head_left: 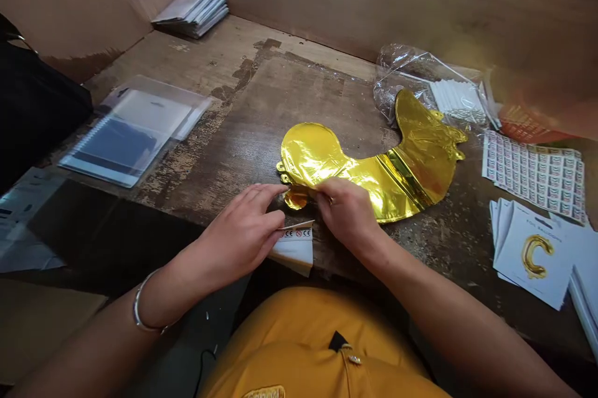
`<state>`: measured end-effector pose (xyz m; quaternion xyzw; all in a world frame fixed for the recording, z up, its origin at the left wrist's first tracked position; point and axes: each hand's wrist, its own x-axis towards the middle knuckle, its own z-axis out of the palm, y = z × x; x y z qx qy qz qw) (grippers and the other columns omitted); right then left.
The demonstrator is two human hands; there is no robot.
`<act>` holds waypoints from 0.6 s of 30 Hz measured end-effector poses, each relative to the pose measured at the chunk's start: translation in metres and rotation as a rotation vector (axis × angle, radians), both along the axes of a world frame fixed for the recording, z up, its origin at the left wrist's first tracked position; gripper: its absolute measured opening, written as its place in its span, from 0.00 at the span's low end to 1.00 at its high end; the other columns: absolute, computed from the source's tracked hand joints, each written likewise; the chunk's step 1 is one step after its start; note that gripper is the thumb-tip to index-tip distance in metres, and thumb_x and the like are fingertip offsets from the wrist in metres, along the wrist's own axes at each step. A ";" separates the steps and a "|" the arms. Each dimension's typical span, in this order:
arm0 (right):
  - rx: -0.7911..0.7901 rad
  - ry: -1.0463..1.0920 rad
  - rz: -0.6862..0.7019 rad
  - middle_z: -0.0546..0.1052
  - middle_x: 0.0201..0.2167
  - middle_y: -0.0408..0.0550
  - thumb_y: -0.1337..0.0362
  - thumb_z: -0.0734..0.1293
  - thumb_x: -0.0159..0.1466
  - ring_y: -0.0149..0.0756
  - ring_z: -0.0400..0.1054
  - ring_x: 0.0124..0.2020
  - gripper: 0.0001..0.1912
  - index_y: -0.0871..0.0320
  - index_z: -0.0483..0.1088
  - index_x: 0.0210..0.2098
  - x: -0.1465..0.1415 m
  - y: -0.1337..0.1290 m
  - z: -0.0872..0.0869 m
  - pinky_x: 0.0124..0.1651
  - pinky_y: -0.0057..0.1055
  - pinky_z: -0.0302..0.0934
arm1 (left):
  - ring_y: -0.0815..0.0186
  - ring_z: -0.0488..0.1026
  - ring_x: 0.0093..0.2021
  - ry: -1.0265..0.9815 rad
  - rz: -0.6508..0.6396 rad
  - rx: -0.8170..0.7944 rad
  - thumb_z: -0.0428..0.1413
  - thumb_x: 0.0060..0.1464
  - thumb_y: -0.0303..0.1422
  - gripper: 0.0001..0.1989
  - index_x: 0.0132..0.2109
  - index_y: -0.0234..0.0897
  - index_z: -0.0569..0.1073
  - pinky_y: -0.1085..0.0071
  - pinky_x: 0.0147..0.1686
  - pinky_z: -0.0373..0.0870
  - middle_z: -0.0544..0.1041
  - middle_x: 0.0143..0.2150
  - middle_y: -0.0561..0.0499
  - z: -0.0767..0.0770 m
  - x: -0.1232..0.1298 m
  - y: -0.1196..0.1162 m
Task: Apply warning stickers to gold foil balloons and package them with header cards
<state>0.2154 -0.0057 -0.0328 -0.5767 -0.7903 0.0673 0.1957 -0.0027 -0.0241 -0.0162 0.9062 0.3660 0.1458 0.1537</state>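
Right hand (348, 210) pinches the gold foil balloon (369, 177), which spreads out beyond it.

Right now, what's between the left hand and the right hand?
Head view: a lobe of the gold foil balloon shows between left hand and right hand, with the CE-marked white card below.

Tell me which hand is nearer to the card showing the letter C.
Right. The right hand, at the gold balloon, is left of the card; the left hand is farther left.
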 end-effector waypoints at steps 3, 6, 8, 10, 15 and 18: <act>-0.168 0.235 -0.096 0.69 0.19 0.41 0.62 0.68 0.60 0.30 0.59 0.23 0.12 0.57 0.70 0.21 0.007 0.011 0.003 0.28 0.28 0.51 | 0.51 0.56 0.68 0.052 -0.038 0.032 0.52 0.59 0.28 0.05 0.35 0.35 0.72 0.48 0.65 0.53 0.59 0.67 0.38 0.005 0.005 0.004; -0.323 0.364 -0.082 0.62 0.15 0.38 0.52 0.66 0.60 0.28 0.53 0.21 0.20 0.58 0.67 0.18 0.013 0.023 0.005 0.26 0.28 0.47 | 0.50 0.51 0.70 0.072 -0.094 0.047 0.52 0.60 0.29 0.05 0.36 0.35 0.72 0.45 0.66 0.48 0.53 0.71 0.38 0.011 0.013 0.011; -0.413 0.445 -0.059 0.62 0.16 0.38 0.50 0.64 0.61 0.28 0.53 0.22 0.22 0.58 0.69 0.20 0.017 0.031 0.006 0.26 0.28 0.46 | 0.50 0.51 0.70 0.067 -0.144 0.031 0.52 0.59 0.28 0.06 0.35 0.35 0.73 0.45 0.66 0.48 0.54 0.70 0.38 0.014 0.018 0.017; -0.501 0.508 -0.063 0.62 0.17 0.38 0.49 0.62 0.62 0.28 0.53 0.22 0.22 0.59 0.70 0.21 0.019 0.038 0.008 0.26 0.28 0.46 | 0.52 0.54 0.69 0.063 -0.204 0.008 0.52 0.59 0.27 0.06 0.35 0.36 0.73 0.45 0.66 0.48 0.58 0.69 0.38 0.014 0.023 0.023; -0.466 0.454 -0.109 0.67 0.20 0.40 0.58 0.64 0.60 0.29 0.57 0.23 0.13 0.59 0.68 0.24 0.013 0.030 0.015 0.27 0.28 0.52 | 0.55 0.61 0.65 0.032 -0.316 -0.047 0.53 0.57 0.27 0.07 0.32 0.37 0.74 0.48 0.64 0.55 0.67 0.62 0.42 0.003 0.032 0.035; -0.203 0.185 -0.058 0.75 0.35 0.52 0.66 0.67 0.55 0.39 0.66 0.37 0.10 0.61 0.71 0.37 0.005 0.008 0.017 0.39 0.34 0.60 | 0.55 0.63 0.63 0.030 -0.322 -0.083 0.53 0.56 0.27 0.06 0.34 0.38 0.74 0.51 0.61 0.60 0.69 0.60 0.44 -0.001 0.034 0.038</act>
